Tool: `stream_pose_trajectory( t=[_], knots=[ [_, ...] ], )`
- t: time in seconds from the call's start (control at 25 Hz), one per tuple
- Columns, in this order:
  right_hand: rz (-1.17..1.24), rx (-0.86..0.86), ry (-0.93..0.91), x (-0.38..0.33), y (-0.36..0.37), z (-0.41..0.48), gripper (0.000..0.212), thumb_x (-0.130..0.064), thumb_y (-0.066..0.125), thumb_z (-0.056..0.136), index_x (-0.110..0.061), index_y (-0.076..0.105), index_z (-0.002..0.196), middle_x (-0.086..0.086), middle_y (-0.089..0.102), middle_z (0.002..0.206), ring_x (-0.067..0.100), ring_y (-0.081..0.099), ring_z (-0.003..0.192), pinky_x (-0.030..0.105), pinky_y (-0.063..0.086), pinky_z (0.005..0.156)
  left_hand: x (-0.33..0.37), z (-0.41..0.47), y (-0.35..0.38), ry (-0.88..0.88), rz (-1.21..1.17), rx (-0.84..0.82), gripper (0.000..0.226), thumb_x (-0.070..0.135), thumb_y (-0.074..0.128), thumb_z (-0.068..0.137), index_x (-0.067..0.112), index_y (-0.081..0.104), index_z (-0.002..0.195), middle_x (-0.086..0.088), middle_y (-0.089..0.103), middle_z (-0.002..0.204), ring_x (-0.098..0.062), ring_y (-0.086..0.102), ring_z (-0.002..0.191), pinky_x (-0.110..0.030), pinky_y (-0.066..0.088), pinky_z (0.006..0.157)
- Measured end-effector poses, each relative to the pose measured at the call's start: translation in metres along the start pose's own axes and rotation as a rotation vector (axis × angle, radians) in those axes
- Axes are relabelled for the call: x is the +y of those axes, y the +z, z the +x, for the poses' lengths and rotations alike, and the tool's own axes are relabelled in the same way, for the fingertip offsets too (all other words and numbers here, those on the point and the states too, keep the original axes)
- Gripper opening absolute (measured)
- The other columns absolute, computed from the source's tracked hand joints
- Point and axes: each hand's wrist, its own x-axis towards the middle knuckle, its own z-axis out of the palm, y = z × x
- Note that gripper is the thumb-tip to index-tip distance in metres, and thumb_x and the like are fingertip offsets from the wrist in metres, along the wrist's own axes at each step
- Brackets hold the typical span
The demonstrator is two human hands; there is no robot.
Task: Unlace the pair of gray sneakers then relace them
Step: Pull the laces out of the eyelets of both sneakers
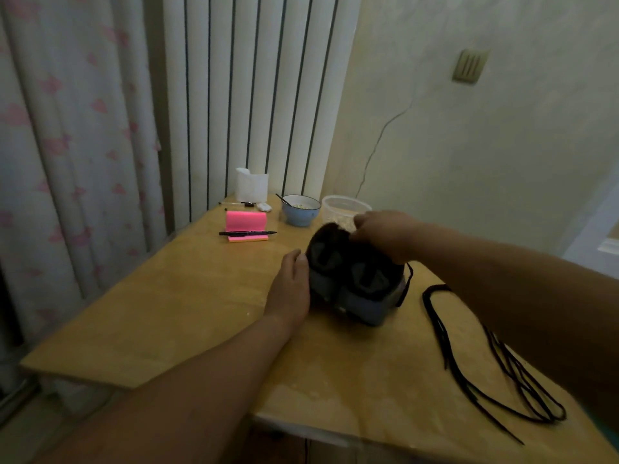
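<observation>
**Two hands on the sneakers, laces lying loose**

Over the wooden table two bare forearms reach in from the near edge. The left hand lies flat with straight fingers against the outer side of the pair of gray sneakers, thumb uppermost. It presses and grips nothing. The right hand arches over the far end of the pair with its fingers curled downward. Whether they pinch the shoe, a lace or nothing at all cannot be told, since the picture is soft there.

The sneakers, two of them, stand side by side at the middle of the table, heels toward the camera and touching one another. To their right, well apart, loose black laces sprawl in long loops toward the near right corner. They overlap too much to count, and the right forearm covers part of them. One more black lace end hangs by the right shoe from under the right wrist.

At the far end stand one white holder, one clear tub partly hidden by the right hand, and one blue bowl with a dark utensil in it. One pink note pad lies there too. There are two pens — a black pen lying across the pad and a thinner pen near the holder. Beside the thinner pen lies one small white object, too small to make out.
</observation>
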Motion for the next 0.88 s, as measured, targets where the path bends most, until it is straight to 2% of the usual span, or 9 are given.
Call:
stream_pose_trajectory(
  t=[0.08,0.16,0.24,0.36,0.44,0.52,0.64,0.76,0.88],
  knots=[
    [0.069,0.021,0.101,0.003,-0.021,0.000,0.034,-0.029,0.060,0.101,-0.027,0.061,0.134,0.007,0.061,0.118,0.032,0.062,0.107,0.038,0.051,0.084,0.014,0.001,-0.012,0.038,-0.058,0.071,0.053,0.053,0.028,0.112,0.031,0.034,0.159,0.010,0.046,0.151,-0.012,0.042,0.140,-0.025,0.041,0.102],
    [0.193,0.027,0.229,0.010,-0.037,0.008,0.027,-0.033,0.056,0.101,-0.021,0.068,0.121,0.006,0.065,0.105,0.031,0.062,0.098,0.036,0.045,0.080,0.028,0.007,-0.019,0.071,-0.112,0.113,0.058,0.057,0.026,0.110,0.035,0.024,0.164,0.011,0.035,0.163,-0.010,0.032,0.147,-0.025,0.030,0.108],
    [0.358,0.045,0.329,0.018,-0.047,0.025,0.031,-0.040,0.057,0.098,-0.015,0.069,0.112,0.008,0.066,0.101,0.030,0.062,0.093,0.037,0.046,0.079,0.035,0.017,-0.020,0.109,-0.182,0.086,0.058,0.059,0.031,0.109,0.038,0.027,0.163,0.011,0.040,0.162,-0.011,0.037,0.146,-0.024,0.034,0.108],
    [0.625,0.038,0.459,0.025,-0.050,0.053,0.045,-0.045,0.060,0.095,-0.007,0.062,0.120,0.013,0.063,0.113,0.030,0.060,0.096,0.039,0.050,0.080,0.034,0.039,-0.016,0.057,-0.250,0.018,0.055,0.057,0.050,0.105,0.040,0.038,0.155,0.010,0.050,0.151,-0.013,0.048,0.137,-0.033,0.048,0.104],
    [0.715,-0.023,0.538,0.025,-0.040,0.068,0.049,-0.043,0.059,0.098,-0.004,0.060,0.128,0.017,0.057,0.114,0.033,0.057,0.098,0.040,0.047,0.082,0.030,0.057,-0.013,0.008,-0.207,-0.057,0.036,0.051,0.052,0.106,0.038,0.052,0.140,0.013,0.060,0.135,-0.013,0.057,0.129,-0.027,0.052,0.091],
    [0.748,-0.083,0.580,0.027,-0.024,0.082,0.053,-0.042,0.058,0.100,-0.002,0.058,0.134,0.021,0.058,0.127,0.035,0.058,0.106,0.039,0.045,0.085,0.023,0.073,-0.008,-0.034,-0.159,-0.146,0.038,0.051,0.049,0.107,0.031,0.060,0.137,0.014,0.067,0.122,-0.013,0.062,0.122,-0.023,0.050,0.080],
    [0.759,-0.113,0.618,0.027,0.001,0.097,0.060,-0.044,0.057,0.100,-0.003,0.054,0.143,0.022,0.055,0.142,0.038,0.057,0.126,0.039,0.046,0.095,0.002,0.093,0.000,-0.040,0.016,-0.251,0.056,0.062,0.056,0.100,0.035,0.051,0.150,0.020,0.060,0.124,-0.008,0.056,0.122,-0.030,0.049,0.094],
    [0.810,-0.047,0.674,0.023,0.030,0.103,0.069,-0.061,0.050,0.098,-0.009,0.057,0.143,0.018,0.058,0.143,0.038,0.058,0.127,0.046,0.047,0.108,-0.019,0.104,0.009,-0.048,0.199,-0.253,0.069,0.079,0.052,0.091,0.044,0.046,0.150,0.018,0.061,0.132,-0.013,0.056,0.127,-0.044,0.046,0.109],
    [0.893,0.076,0.684,0.017,0.053,0.096,0.087,-0.081,0.025,0.095,-0.013,0.070,0.125,0.016,0.065,0.132,0.038,0.060,0.122,0.049,0.046,0.104,-0.026,0.112,0.013,-0.079,0.269,-0.197,0.063,0.076,0.045,0.095,0.035,0.058,0.142,0.006,0.066,0.135,-0.023,0.059,0.125,-0.045,0.048,0.106]
  ],
)
